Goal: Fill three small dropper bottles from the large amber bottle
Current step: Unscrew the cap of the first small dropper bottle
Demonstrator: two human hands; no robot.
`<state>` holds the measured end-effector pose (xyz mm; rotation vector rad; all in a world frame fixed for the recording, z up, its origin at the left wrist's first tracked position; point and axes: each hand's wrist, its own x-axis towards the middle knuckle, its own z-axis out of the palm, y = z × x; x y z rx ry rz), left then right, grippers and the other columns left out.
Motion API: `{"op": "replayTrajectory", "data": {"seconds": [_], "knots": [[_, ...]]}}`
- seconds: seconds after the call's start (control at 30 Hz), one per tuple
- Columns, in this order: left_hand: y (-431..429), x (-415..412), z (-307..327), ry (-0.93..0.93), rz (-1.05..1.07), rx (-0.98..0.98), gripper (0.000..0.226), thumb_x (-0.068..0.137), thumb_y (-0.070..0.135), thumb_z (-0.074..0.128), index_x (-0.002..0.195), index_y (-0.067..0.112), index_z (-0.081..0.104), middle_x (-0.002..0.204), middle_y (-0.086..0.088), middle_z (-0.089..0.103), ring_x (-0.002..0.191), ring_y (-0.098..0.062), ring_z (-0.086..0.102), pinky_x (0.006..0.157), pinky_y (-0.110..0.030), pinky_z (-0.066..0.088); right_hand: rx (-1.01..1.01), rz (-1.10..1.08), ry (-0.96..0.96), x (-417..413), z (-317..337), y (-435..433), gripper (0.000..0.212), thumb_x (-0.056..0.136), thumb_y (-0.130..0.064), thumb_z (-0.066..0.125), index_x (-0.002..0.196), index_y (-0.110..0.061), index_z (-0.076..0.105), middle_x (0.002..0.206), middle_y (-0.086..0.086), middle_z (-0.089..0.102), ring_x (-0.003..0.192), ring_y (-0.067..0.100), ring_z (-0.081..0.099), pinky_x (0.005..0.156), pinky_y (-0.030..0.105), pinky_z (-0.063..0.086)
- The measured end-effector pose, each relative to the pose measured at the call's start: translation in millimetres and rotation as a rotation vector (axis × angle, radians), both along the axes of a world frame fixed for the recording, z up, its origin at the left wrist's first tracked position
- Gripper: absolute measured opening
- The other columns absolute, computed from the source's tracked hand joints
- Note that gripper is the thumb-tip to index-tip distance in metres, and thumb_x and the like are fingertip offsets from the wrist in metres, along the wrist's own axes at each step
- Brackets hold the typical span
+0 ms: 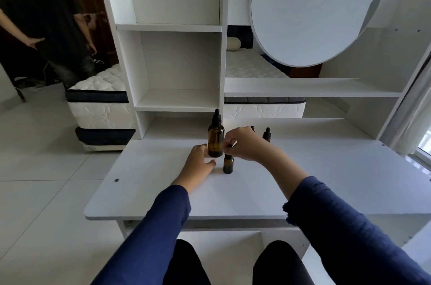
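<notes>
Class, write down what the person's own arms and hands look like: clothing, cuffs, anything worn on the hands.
Both arms are in long dark blue sleeves; the left sleeve and right sleeve end at the wrists. The right cuff has a rough, crinkled edge. The left hand and right hand are bare: no gloves, ring or watch shows.

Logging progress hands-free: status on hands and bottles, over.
Left hand open on table beside capped large amber bottle. Right hand pinches dropper cap above nearest small bottle. Capped small bottle behind right hand, not blocking.
</notes>
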<state>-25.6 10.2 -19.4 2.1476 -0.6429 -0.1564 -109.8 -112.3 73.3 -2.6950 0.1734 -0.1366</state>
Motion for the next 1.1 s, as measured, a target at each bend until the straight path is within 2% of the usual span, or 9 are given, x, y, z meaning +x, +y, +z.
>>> {"op": "replayTrajectory", "data": {"seconds": [0.07, 0.13, 0.23, 0.33, 0.47, 0.63, 0.87, 1.0, 1.1], "knots": [[9, -7, 0, 0.025, -0.009, -0.029, 0.049, 0.087, 0.010, 0.057, 0.133, 0.013, 0.043, 0.136, -0.005, 0.042, 0.128, -0.022, 0.043, 0.098, -0.023, 0.033, -0.005, -0.002, -0.008, 1, -2, 3, 0.014, 0.081, -0.009, 0.058, 0.087, -0.011, 0.070, 0.099, 0.008, 0.066, 0.089, 0.023, 0.062, 0.080, 0.032, 0.055], [17, -16, 1, 0.112, -0.058, -0.119, 0.048, 0.084, 0.008, 0.059, 0.130, 0.016, 0.046, 0.131, -0.003, 0.047, 0.125, -0.018, 0.045, 0.098, -0.024, 0.036, -0.009, 0.002, -0.021, 0, -2, 7, 0.011, 0.080, -0.010, 0.059, 0.084, -0.014, 0.069, 0.097, 0.008, 0.067, 0.087, 0.023, 0.063, 0.080, 0.034, 0.056], [23, -27, 3, 0.172, -0.131, -0.172, 0.048, 0.080, 0.010, 0.068, 0.124, 0.016, 0.051, 0.117, 0.001, 0.056, 0.110, -0.012, 0.055, 0.088, -0.016, 0.042, -0.004, 0.001, -0.052, -1, -2, 17, 0.010, 0.081, -0.012, 0.061, 0.086, -0.013, 0.069, 0.096, 0.008, 0.068, 0.088, 0.023, 0.063, 0.079, 0.031, 0.055], [22, -32, 3, 0.159, -0.118, -0.244, 0.037, 0.075, 0.013, 0.076, 0.109, 0.013, 0.062, 0.102, 0.002, 0.066, 0.092, -0.007, 0.064, 0.076, -0.007, 0.048, 0.005, -0.013, -0.087, -3, -2, 26, 0.012, 0.079, -0.009, 0.062, 0.087, -0.007, 0.070, 0.093, 0.010, 0.068, 0.085, 0.023, 0.062, 0.074, 0.029, 0.053], [23, -31, 1, 0.162, -0.078, -0.316, 0.029, 0.068, 0.010, 0.081, 0.095, 0.009, 0.070, 0.092, -0.003, 0.073, 0.087, -0.013, 0.069, 0.085, -0.022, 0.052, -0.027, -0.002, -0.107, -4, -1, 28, 0.012, 0.079, -0.008, 0.064, 0.088, -0.007, 0.072, 0.092, 0.010, 0.070, 0.082, 0.022, 0.062, 0.075, 0.029, 0.054], [23, -28, 4, 0.216, -0.129, -0.322, 0.029, 0.068, 0.004, 0.081, 0.094, 0.009, 0.070, 0.086, 0.002, 0.072, 0.075, 0.002, 0.068, 0.071, -0.007, 0.049, 0.024, 0.029, -0.087, -6, 2, 21, 0.012, 0.076, -0.011, 0.073, 0.088, -0.010, 0.074, 0.093, 0.007, 0.071, 0.088, 0.019, 0.064, 0.082, 0.028, 0.054], [23, -18, 9, 0.268, -0.193, -0.283, 0.030, 0.066, 0.001, 0.081, 0.094, 0.006, 0.071, 0.082, 0.002, 0.071, 0.070, 0.004, 0.068, 0.068, -0.006, 0.048, 0.049, 0.060, -0.045, -4, 8, 16, 0.012, 0.072, -0.011, 0.076, 0.084, -0.011, 0.074, 0.089, 0.005, 0.072, 0.085, 0.016, 0.065, 0.078, 0.022, 0.051], [24, -14, 8, 0.314, -0.217, -0.289, 0.034, 0.066, 0.001, 0.081, 0.098, 0.005, 0.071, 0.082, 0.003, 0.072, 0.073, 0.002, 0.068, 0.069, -0.005, 0.048, 0.061, 0.085, -0.019, -3, 11, 15, 0.010, 0.072, -0.007, 0.075, 0.081, -0.013, 0.075, 0.089, 0.005, 0.073, 0.084, 0.016, 0.067, 0.081, 0.024, 0.053], [26, -11, 11, 0.360, -0.267, -0.264, 0.032, 0.067, 0.003, 0.080, 0.097, 0.012, 0.073, 0.082, 0.010, 0.074, 0.081, 0.000, 0.069, 0.076, -0.005, 0.048, 0.079, 0.110, 0.024, -4, 8, 14, 0.029, 0.074, 0.003, 0.064, 0.063, -0.022, 0.073, 0.088, 0.000, 0.073, 0.089, 0.014, 0.066, 0.086, 0.030, 0.055]]}}
